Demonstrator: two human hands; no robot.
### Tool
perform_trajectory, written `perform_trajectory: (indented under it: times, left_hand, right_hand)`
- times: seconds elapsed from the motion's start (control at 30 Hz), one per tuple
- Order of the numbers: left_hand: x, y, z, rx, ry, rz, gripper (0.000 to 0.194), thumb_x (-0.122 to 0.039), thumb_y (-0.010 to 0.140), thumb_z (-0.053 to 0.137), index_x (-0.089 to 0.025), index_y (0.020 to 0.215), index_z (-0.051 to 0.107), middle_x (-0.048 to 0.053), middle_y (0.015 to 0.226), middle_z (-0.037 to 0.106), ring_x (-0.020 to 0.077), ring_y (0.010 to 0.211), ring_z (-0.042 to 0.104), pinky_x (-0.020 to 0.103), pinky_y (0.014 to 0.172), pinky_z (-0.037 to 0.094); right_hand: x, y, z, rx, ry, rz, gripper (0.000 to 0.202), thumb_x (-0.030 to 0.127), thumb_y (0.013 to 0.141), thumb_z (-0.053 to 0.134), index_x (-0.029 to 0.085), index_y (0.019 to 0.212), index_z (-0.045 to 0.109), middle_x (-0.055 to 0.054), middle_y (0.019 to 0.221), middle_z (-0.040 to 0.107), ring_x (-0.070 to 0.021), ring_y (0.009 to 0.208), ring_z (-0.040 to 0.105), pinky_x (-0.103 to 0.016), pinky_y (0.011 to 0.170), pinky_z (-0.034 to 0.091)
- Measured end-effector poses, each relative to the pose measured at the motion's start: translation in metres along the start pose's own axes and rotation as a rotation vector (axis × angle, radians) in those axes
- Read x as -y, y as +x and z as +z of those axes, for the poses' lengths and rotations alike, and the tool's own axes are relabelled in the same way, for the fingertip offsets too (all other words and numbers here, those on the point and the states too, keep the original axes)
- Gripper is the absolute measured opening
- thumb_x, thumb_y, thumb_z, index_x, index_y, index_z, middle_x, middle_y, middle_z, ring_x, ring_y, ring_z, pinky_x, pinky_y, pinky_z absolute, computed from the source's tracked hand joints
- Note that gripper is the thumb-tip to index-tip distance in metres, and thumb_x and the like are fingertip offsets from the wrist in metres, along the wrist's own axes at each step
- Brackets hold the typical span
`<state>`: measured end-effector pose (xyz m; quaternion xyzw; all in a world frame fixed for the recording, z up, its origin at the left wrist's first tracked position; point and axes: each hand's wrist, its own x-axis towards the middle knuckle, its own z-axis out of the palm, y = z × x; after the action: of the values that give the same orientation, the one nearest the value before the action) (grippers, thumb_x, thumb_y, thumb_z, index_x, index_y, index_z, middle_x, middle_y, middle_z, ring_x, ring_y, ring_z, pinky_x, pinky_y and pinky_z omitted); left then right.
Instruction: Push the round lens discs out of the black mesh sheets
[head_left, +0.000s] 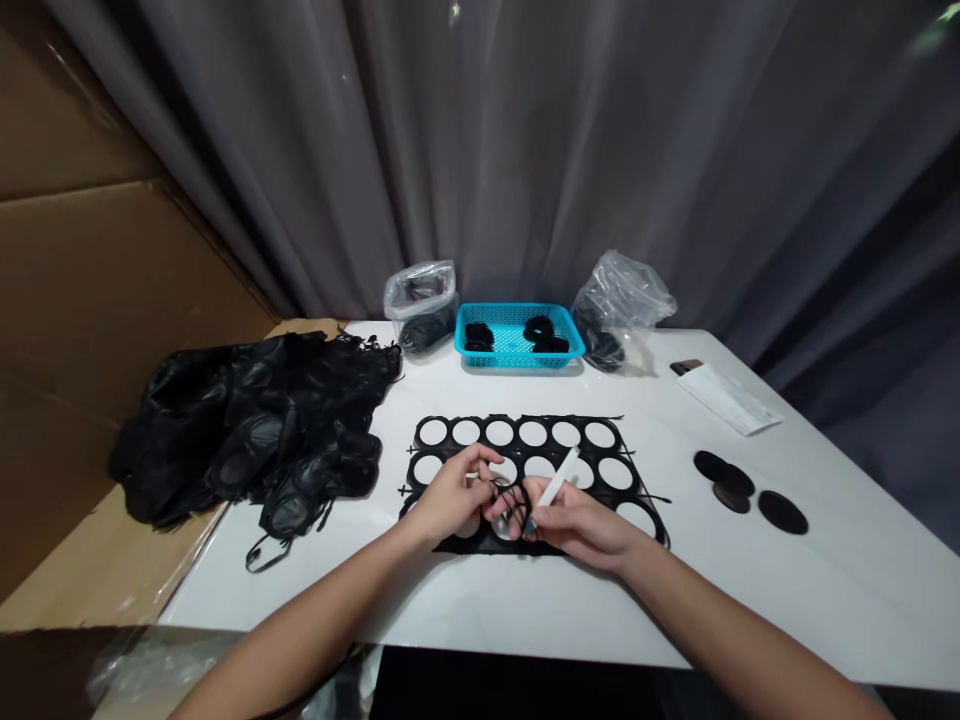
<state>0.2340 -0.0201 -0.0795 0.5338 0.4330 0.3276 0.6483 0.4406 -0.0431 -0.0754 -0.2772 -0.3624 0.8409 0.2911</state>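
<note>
A black sheet with rows of round holes (pixel 549 448) lies flat on the white table in front of me. Over its front part, my left hand (pixel 457 492) has its fingers bent and pinched at a thin black ring (pixel 526 508). My right hand (pixel 581 522) is closed around a slim white pen-like tool (pixel 559 478), with a bluish end pointing down. Several fingers of my right hand also touch the ring, between both hands. The tool's exact kind cannot be made out. My hands cover some holes of the sheet.
A blue basket (pixel 519 362) with black rings stands at the back between two clear plastic bags (pixel 420 290) (pixel 626 285). Black punched sheets (pixel 217 400) are piled left by a cardboard box (pixel 112 300). Right are black discs (pixel 783 511), a paper (pixel 727 398) and a phone (pixel 684 367).
</note>
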Motion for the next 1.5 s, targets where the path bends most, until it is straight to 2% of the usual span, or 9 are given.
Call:
perform_trajectory:
  times: [0.1, 0.23, 0.43, 0.63, 1.07, 1.2, 1.37, 1.43, 1.5]
  left_hand:
    - [0.005, 0.003, 0.0, -0.023, 0.128, 0.064, 0.019, -0.021, 0.082, 0.053, -0.013, 0.099, 0.055, -0.001, 0.075, 0.053, 0.0075, 0.055, 0.053, 0.019, 0.052, 0.041]
    - [0.011, 0.005, -0.004, -0.036, 0.225, 0.074, 0.021, -0.032, 0.089, 0.055, -0.012, 0.096, 0.056, 0.002, 0.075, 0.06, 0.0122, 0.057, 0.058, 0.025, 0.057, 0.045]
    - [0.024, -0.016, 0.0, -0.049, 0.686, 0.332, 0.022, -0.02, 0.091, 0.056, -0.016, 0.111, 0.065, 0.009, 0.112, 0.063, 0.0241, 0.107, 0.059, 0.039, 0.095, 0.046]
    - [0.05, -0.037, 0.009, -0.126, 1.304, 0.576, 0.045, -0.023, 0.093, 0.057, -0.011, 0.137, 0.054, 0.018, 0.145, 0.046, 0.0333, 0.134, 0.045, 0.052, 0.11, 0.038]
    - [0.052, -0.039, 0.007, -0.11, 1.424, 0.542, 0.051, -0.029, 0.093, 0.058, -0.016, 0.142, 0.05, 0.016, 0.148, 0.044, 0.0308, 0.141, 0.039, 0.053, 0.114, 0.034]
    - [0.054, -0.039, 0.008, -0.12, 1.425, 0.54, 0.053, -0.028, 0.093, 0.058, -0.017, 0.144, 0.048, 0.016, 0.15, 0.042, 0.0316, 0.141, 0.038, 0.053, 0.113, 0.035]
    - [0.056, -0.039, 0.008, -0.118, 1.398, 0.538, 0.053, -0.027, 0.092, 0.058, -0.017, 0.144, 0.048, 0.015, 0.151, 0.041, 0.0323, 0.141, 0.038, 0.054, 0.114, 0.033]
    - [0.055, -0.038, 0.008, -0.115, 1.385, 0.541, 0.052, -0.026, 0.092, 0.058, -0.016, 0.142, 0.049, 0.015, 0.15, 0.041, 0.0333, 0.141, 0.037, 0.054, 0.114, 0.033]
    - [0.055, -0.038, 0.009, -0.123, 1.375, 0.54, 0.05, -0.027, 0.093, 0.057, -0.016, 0.141, 0.05, 0.015, 0.15, 0.042, 0.0337, 0.141, 0.037, 0.054, 0.114, 0.033]
  right_hand:
    - [0.001, 0.004, 0.003, -0.016, -0.073, -0.017, 0.046, 0.039, 0.072, 0.08, 0.017, 0.074, 0.041, -0.009, 0.1, 0.063, -0.0167, 0.084, 0.057, -0.03, 0.078, 0.044]
    - [0.017, 0.016, -0.013, -0.269, -0.075, -0.18, 0.043, 0.041, 0.072, 0.081, 0.018, 0.076, 0.045, -0.006, 0.092, 0.062, -0.0154, 0.078, 0.055, -0.03, 0.078, 0.044]
    - [0.042, 0.029, -0.054, -0.664, -0.41, -0.344, 0.046, 0.046, 0.072, 0.081, 0.018, 0.07, 0.045, -0.006, 0.087, 0.067, -0.0218, 0.095, 0.061, -0.033, 0.085, 0.04]
    - [0.014, 0.032, -0.038, -0.412, -0.86, -0.226, 0.03, 0.04, 0.088, 0.065, 0.017, 0.076, 0.051, -0.004, 0.093, 0.068, -0.0183, 0.086, 0.06, -0.032, 0.079, 0.042]
    - [0.006, 0.035, -0.028, -0.333, -1.194, -0.235, 0.02, 0.027, 0.091, 0.06, 0.018, 0.074, 0.056, 0.002, 0.094, 0.07, -0.0172, 0.089, 0.059, -0.034, 0.087, 0.035]
    - [-0.003, 0.033, -0.029, -0.288, -1.344, -0.352, 0.016, 0.026, 0.095, 0.057, 0.019, 0.081, 0.058, 0.001, 0.096, 0.069, -0.0166, 0.088, 0.058, -0.034, 0.085, 0.034]
    - [-0.005, 0.038, -0.038, -0.101, -1.871, -0.707, 0.017, 0.014, 0.096, 0.045, 0.012, 0.104, 0.059, -0.009, 0.086, 0.064, -0.0204, 0.081, 0.053, -0.038, 0.084, 0.031]
    - [0.011, 0.047, -0.052, -0.201, -2.004, -0.729, 0.02, 0.01, 0.093, 0.042, 0.012, 0.102, 0.06, -0.01, 0.08, 0.062, -0.0213, 0.077, 0.05, -0.039, 0.082, 0.031]
    - [0.034, 0.059, -0.071, -0.485, -2.016, -0.665, 0.018, 0.012, 0.094, 0.041, 0.014, 0.088, 0.058, -0.008, 0.07, 0.059, -0.0206, 0.069, 0.048, -0.037, 0.077, 0.03]
